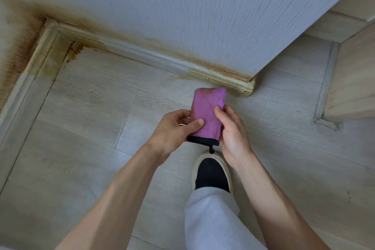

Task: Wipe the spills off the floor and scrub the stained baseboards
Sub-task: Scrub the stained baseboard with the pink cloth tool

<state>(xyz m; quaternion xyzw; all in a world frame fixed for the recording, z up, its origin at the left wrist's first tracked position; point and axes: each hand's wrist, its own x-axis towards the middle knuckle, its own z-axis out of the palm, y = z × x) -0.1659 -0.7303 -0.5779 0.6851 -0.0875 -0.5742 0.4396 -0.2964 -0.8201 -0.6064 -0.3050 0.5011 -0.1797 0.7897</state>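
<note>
Above the floor (85,128), just short of the baseboard (154,59), both hands hold a folded purple cloth (207,113) in the air. The left hand (172,128) has its grip pinched on the cloth's left edge, thumb lying across the front face and fingers curled behind. The right hand (233,128) pinches the right edge, thumb tip on the front near the upper corner, fingers wrapped behind. The cloth stands roughly upright, its black hem at the bottom with a small black loop hanging from it, and its top edge carries a faint brownish smudge.

The baseboard runs along the foot of the wall (203,6) from the inner corner at the far left to an outer corner just beyond the cloth. It is yellowed and brown-stained near both corners, and paler in the stretch between. Brown staining also climbs the wall just above the baseboard, heaviest at the inner corner, and a brown spill mark (76,50) sits on the floor touching the baseboard near that corner.

Nearer than the cloth, a foot in a black sock and pale slipper (211,170) rests on the floor, with a light trouser leg (213,219) above it.
</note>
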